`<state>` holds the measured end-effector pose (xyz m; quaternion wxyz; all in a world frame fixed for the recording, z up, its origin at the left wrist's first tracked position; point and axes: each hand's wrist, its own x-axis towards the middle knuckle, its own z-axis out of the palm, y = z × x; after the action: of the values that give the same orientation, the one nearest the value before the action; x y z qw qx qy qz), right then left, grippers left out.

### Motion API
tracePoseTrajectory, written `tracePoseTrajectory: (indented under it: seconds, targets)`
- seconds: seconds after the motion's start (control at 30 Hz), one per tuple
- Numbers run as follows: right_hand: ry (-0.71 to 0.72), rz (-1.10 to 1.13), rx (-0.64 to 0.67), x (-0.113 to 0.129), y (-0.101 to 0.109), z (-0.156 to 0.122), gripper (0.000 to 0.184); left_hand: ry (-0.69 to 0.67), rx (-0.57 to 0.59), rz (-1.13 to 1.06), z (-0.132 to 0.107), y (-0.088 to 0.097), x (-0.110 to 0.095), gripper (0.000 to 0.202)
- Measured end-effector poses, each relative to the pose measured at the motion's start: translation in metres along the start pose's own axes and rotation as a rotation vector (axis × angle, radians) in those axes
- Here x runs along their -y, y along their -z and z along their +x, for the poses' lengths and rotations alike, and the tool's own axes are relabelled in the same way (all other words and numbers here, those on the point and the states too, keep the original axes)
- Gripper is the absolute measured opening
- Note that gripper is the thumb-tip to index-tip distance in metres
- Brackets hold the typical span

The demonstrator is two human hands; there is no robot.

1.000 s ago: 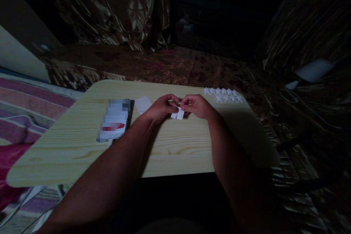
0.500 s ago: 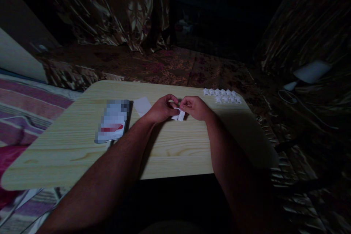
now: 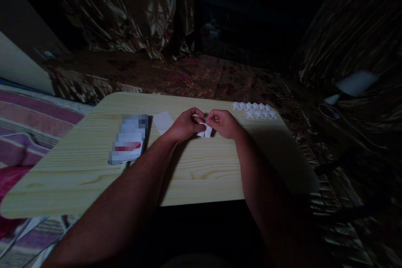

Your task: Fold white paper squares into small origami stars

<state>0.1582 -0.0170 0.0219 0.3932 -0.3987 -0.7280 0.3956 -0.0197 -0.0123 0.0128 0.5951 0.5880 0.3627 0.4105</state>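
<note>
Between my two hands is a small piece of folded white paper (image 3: 205,131), held just over the middle of the table. My left hand (image 3: 188,123) pinches its left part with thumb and fingers. From the other side, my right hand (image 3: 223,123) grips its upper right part between thumb and forefinger. The fingers hide the upper part of the paper, and its folds are too small to make out fully. A flat white sheet of paper (image 3: 162,122) lies just left of my left hand.
A phone (image 3: 130,136) with a blurred screen lies on the left of the wooden table (image 3: 201,171). Several small folded white paper pieces (image 3: 255,106) stand in two rows at the back right corner. A white lamp (image 3: 356,83) is beyond the table on the right.
The lower edge of the folded paper has shifted very slightly between my fingers. Both hands keep the same place and grip.
</note>
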Motion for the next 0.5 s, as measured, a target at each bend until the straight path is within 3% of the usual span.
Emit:
tracePoseTrajectory:
  seconds: [0.5]
  targets:
    - [0.008,-0.06,-0.038,-0.0043,-0.0009,0.0022,0.011,-0.004,-0.053,-0.041,-0.0024,-0.007,-0.0008,0.042]
